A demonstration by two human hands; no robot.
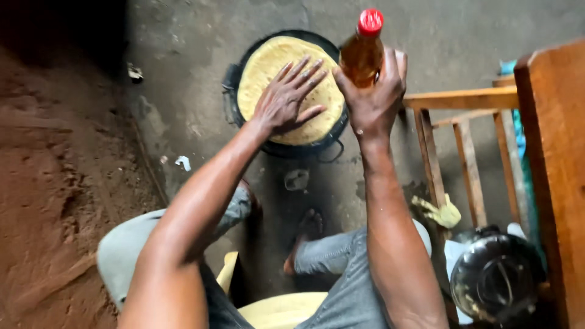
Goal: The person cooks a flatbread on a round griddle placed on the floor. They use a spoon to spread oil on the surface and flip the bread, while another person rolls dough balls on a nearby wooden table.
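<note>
Knees, pot (496, 277) — wooden frame (463, 97) beside pan (286, 146)

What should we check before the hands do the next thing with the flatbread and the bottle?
1. Left hand flat on the flatbread: ok.
2. Flatbread lies inside the dark round pan: ok.
3. Right hand grips the bottle of amber liquid, upright: ok.
4. Red cap on the bottle: on; whether tight, cannot tell.
5. Pan hot or not: cannot tell.
6. Bare foot close below the pan: not ok.
</note>
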